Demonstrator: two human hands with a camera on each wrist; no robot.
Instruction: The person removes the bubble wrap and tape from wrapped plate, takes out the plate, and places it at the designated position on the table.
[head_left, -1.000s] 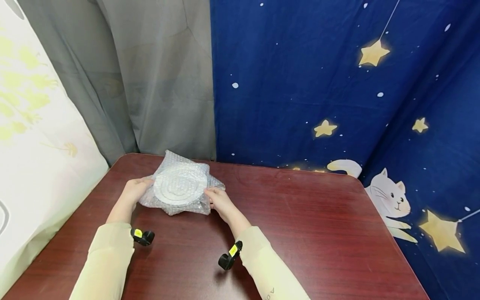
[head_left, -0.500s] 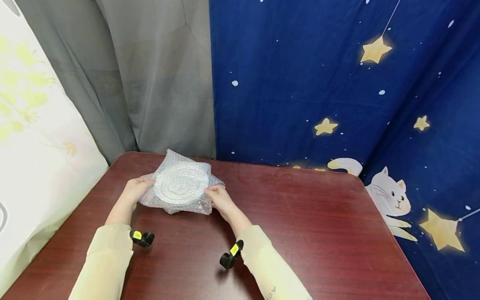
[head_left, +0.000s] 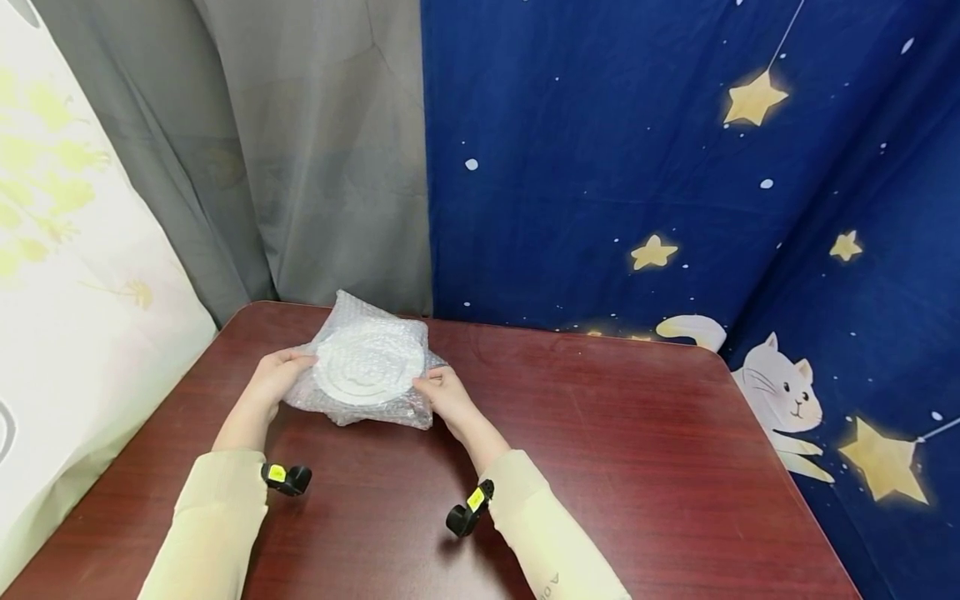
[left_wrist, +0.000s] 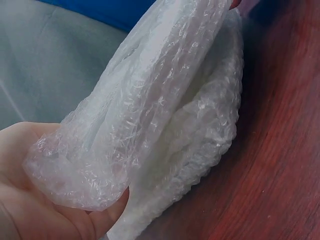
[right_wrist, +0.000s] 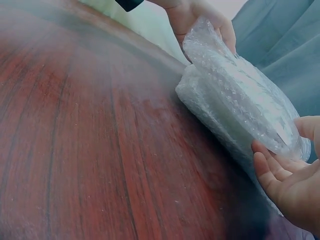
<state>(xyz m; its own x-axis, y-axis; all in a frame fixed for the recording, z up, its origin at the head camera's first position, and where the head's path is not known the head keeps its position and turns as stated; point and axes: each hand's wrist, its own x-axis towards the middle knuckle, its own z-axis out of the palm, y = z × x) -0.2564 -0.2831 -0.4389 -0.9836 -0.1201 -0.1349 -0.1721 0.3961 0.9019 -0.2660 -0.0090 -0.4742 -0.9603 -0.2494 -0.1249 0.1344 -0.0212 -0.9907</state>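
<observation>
The bubble wrap [left_wrist: 145, 110] is clear, the disc [head_left: 370, 364] white, the table [head_left: 637, 467] red-brown wood-grain, the blue curtain [head_left: 562, 183] yellow-starred.

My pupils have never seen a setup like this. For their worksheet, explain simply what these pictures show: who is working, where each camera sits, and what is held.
There is no machine: a person works with two bare hands. The head picture comes from a camera worn on the head, looking forward and down. The other two come from the wrists; the small black devices there are probably those cameras.

The left hand and right hand each pinch one side of a bubble-wrapped bundle over the reddish-brown table. Something round and white shows inside, but the wrap hides what it is.
</observation>
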